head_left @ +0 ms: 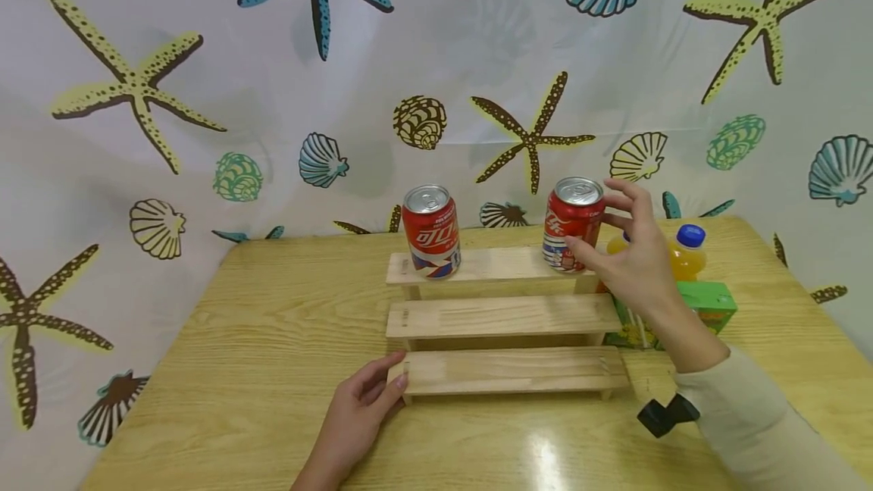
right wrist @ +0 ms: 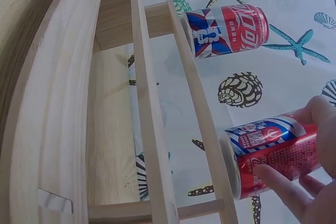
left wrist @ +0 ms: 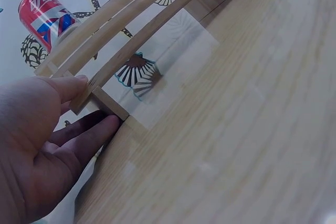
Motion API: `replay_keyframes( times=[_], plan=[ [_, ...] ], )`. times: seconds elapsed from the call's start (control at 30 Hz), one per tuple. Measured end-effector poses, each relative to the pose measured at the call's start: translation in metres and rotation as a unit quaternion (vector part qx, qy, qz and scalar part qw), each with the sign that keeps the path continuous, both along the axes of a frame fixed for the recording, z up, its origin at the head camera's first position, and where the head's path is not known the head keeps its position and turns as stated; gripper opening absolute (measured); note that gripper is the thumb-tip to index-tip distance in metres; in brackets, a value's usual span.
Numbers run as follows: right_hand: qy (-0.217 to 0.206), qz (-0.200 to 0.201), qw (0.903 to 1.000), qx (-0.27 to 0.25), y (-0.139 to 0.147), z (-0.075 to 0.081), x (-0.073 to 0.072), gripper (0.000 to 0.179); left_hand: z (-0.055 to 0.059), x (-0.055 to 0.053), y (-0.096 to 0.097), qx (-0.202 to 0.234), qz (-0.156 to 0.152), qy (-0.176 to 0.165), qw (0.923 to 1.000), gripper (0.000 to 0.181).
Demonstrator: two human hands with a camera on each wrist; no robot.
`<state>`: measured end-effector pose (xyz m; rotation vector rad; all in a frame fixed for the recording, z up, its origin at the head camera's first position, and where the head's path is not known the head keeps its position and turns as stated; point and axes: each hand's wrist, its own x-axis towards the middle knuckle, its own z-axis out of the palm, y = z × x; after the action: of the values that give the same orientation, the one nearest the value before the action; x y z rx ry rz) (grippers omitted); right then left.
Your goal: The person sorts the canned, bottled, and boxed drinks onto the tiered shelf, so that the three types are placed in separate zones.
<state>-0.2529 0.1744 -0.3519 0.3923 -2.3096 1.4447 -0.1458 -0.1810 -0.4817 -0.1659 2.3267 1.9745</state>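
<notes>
A three-step wooden rack [head_left: 505, 317] stands on the table. On its top step, a red cola can [head_left: 433, 237] sits upright at the left end. Near the right end of that step is a second red cola can [head_left: 571, 229], which my right hand [head_left: 634, 256] holds with the thumb in front and the fingers round its right side. The can's base meets the step in the right wrist view. My left hand [head_left: 364, 408] grips the left end of the lowest step, thumb [left wrist: 71, 85] on the board and fingers [left wrist: 94, 135] by its leg.
Right of the rack, partly behind my right arm, are a green drink carton [head_left: 709, 301] and orange juice bottles [head_left: 687, 252] with blue caps. A black object [head_left: 668, 415] shows beside the right sleeve. Behind the table hangs a shell-and-starfish printed cloth [head_left: 368, 97].
</notes>
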Motion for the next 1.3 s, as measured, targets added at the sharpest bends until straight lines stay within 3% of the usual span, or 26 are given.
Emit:
replay_keyframes(
  times=[0.43, 0.93, 1.3],
  plan=[
    [-0.01, 0.014, 0.9998, -0.007, 0.005, -0.001, 0.007, 0.086, 0.001, 0.001, 0.001, 0.013, 0.002, -0.003, 0.9999, 0.049],
    [-0.001, 0.017, 0.9998, -0.012, 0.01, -0.008, 0.019, 0.083, -0.001, -0.001, -0.001, -0.017, 0.003, 0.0, 0.9998, 0.049],
    [-0.006, 0.014, 0.9999, 0.0, 0.011, -0.013, 0.028, 0.084, 0.001, -0.001, 0.001, 0.008, 0.002, -0.009, 0.9999, 0.046]
  ],
)
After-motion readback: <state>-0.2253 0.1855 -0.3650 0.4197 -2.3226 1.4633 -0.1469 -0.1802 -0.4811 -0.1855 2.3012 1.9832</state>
